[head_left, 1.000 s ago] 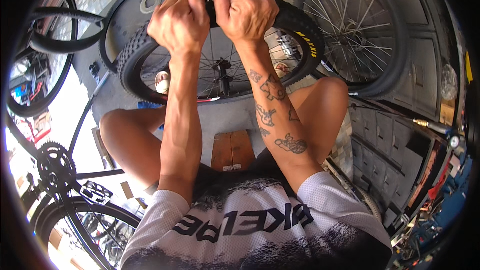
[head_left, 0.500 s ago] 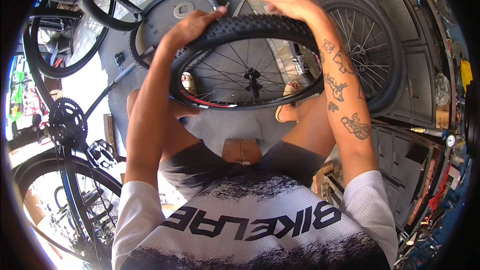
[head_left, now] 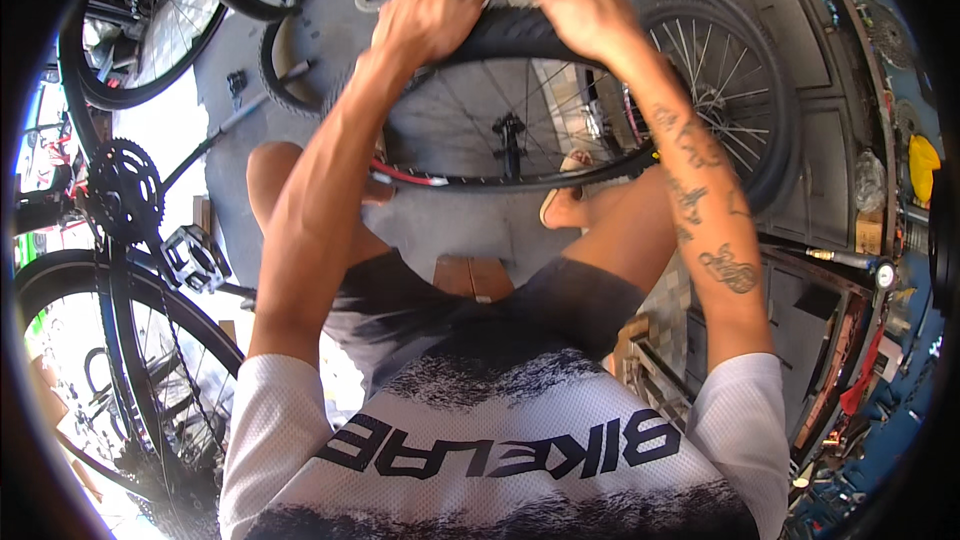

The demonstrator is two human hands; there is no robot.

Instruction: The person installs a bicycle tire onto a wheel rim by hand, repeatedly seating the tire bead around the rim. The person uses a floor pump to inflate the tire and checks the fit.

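Note:
Before my knees stands a bicycle wheel with a red-marked black rim (head_left: pixel 430 180), thin dark spokes and a black hub (head_left: pixel 509 145). Its knobby tyre (head_left: pixel 515 35) is blurred along the top. My left hand (head_left: pixel 428 18) is closed over the upper left of the tyre, thumb pointing inward. On the upper right, my right hand (head_left: pixel 590 18) grips the same tyre, its thumb reaching toward the left one. The fingertips of both hands are hidden behind the tyre. A short gap separates the two thumbs.
A second wheel with tyre (head_left: pixel 775 90) leans against dark cabinets (head_left: pixel 830 130) on the right. On the grey mat (head_left: pixel 340 30) lies a loose tyre (head_left: pixel 268 70). At left a bicycle stands close by, with its chainring (head_left: pixel 125 190) and pedal (head_left: pixel 195 260) near my left leg.
My left hand has slid up and right along the tyre. My right hand, stretched out above it before, has come down and closed on it. The wheel sits slightly higher in view.

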